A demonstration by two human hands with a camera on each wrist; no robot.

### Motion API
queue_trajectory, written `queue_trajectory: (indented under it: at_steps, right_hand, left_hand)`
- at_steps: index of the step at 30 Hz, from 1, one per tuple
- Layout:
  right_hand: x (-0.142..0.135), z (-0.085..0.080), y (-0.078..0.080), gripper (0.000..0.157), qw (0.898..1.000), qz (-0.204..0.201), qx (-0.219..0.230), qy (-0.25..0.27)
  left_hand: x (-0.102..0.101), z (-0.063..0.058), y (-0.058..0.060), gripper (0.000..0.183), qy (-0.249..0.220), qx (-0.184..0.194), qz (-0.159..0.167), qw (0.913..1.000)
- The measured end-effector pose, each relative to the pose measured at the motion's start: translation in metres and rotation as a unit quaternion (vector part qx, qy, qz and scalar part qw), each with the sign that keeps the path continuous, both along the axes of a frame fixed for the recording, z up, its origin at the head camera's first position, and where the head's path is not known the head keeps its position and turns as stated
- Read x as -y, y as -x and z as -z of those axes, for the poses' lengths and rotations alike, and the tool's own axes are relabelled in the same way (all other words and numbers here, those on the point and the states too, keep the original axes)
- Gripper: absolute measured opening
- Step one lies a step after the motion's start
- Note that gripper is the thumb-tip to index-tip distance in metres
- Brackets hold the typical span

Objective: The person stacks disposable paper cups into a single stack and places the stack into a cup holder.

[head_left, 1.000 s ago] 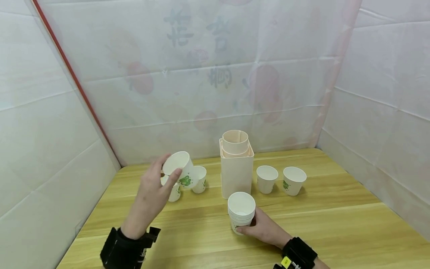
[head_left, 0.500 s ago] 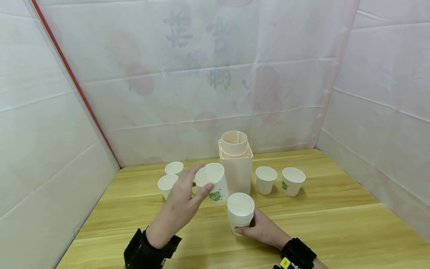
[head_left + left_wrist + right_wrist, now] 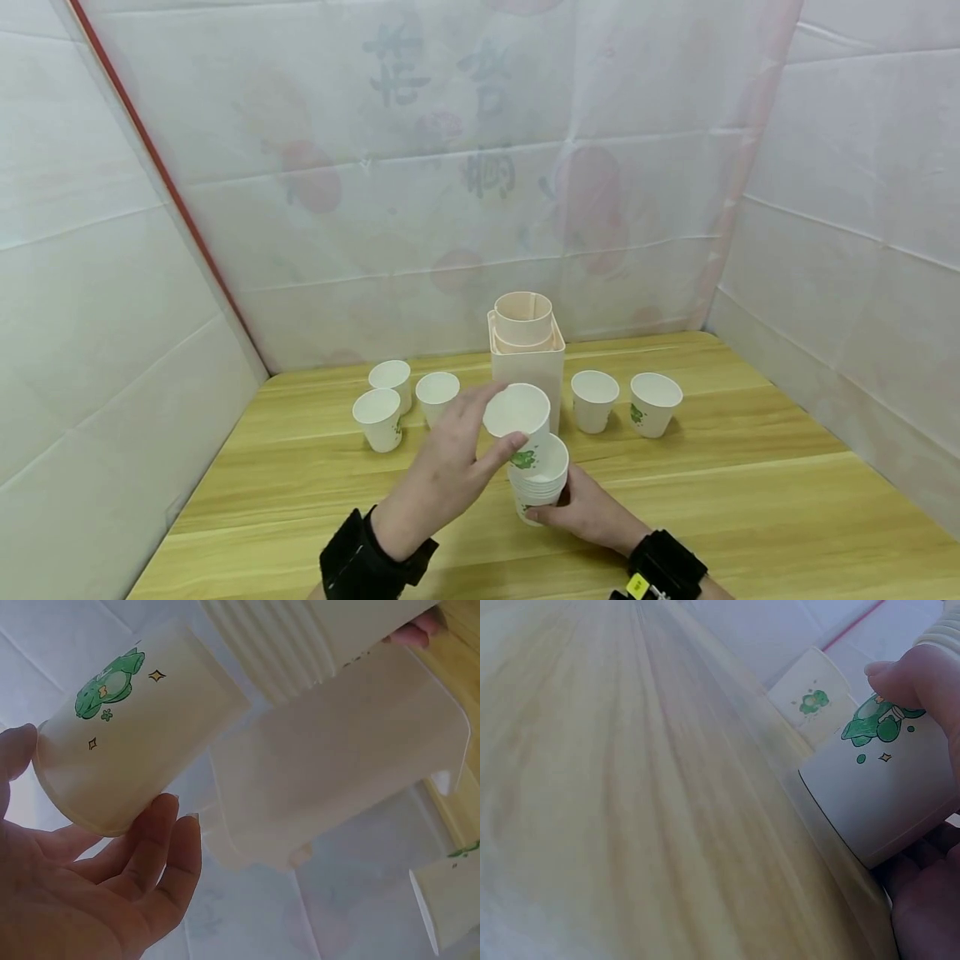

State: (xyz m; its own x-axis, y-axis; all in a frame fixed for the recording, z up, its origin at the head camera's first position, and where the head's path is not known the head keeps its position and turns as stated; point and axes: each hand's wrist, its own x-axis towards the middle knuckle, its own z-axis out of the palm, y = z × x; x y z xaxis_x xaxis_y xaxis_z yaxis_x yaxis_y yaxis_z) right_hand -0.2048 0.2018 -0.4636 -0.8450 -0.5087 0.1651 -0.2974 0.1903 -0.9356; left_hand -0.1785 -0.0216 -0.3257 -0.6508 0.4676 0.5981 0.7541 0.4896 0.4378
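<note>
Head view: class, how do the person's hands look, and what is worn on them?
The left hand has no glove, with a wide black band behind it. The right hand has no glove either; its own black band has a small yellow label at its edge. No sleeve shows.

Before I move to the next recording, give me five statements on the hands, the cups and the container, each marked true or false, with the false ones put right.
1. The left hand holds a cup. True.
2. The right hand holds nothing. False: the right hand grips a stack of cups.
3. The cream container stands upright on the table. True.
4. The left hand's cup sits nested inside the stack of cups. False: the left wrist view shows its base outside the stack.
5. In the head view, the rightmost cup shows a green print. True.
</note>
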Motion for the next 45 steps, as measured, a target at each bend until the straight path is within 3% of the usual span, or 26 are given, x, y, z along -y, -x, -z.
queue_trajectory:
  at_steps: [11,24,36,45]
  right_hand:
    - [-0.001,0.001,0.001,0.063,1.0,0.002,0.01,-0.008]
    - [-0.002,0.002,0.0,0.067,1.0,0.006,0.004,-0.004]
    - [0.0,0.003,0.0,0.061,1.0,0.006,-0.009,0.002]
    - [0.0,0.003,0.001,0.064,1.0,0.015,-0.003,-0.005]
  left_hand:
    - [-0.014,0.007,0.001,0.061,0.013,0.01,0.007,0.9998]
    - [-0.019,0.031,0.006,0.061,0.066,-0.025,0.0,0.9975]
    - [-0.019,0.047,0.005,0.064,0.128,0.003,-0.026,0.9914]
    - [-0.02,0.051,0.004,0.068,0.133,0.031,-0.031,0.9902]
